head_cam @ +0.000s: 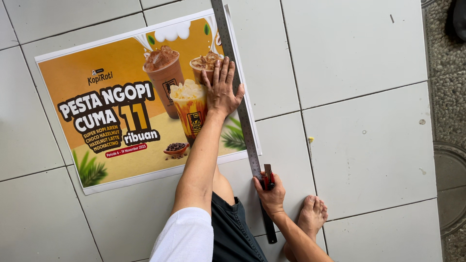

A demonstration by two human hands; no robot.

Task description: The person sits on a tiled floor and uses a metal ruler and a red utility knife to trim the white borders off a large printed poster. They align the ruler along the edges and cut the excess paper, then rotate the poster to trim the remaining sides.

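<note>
A large orange printed poster with pictures of iced drinks lies flat on the white tiled floor. A long steel ruler runs along the poster's right edge, from the top of the view down past my knee. My left hand lies flat with spread fingers on the poster, pressing against the ruler. My right hand grips a utility knife with a red and black body, its blade end up against the ruler's right side, below the poster's lower right corner.
My bare foot rests on the tile just right of the knife hand, and my knee in dark shorts is tucked under my left arm. A pebbled strip with a round drain cover borders the tiles on the right.
</note>
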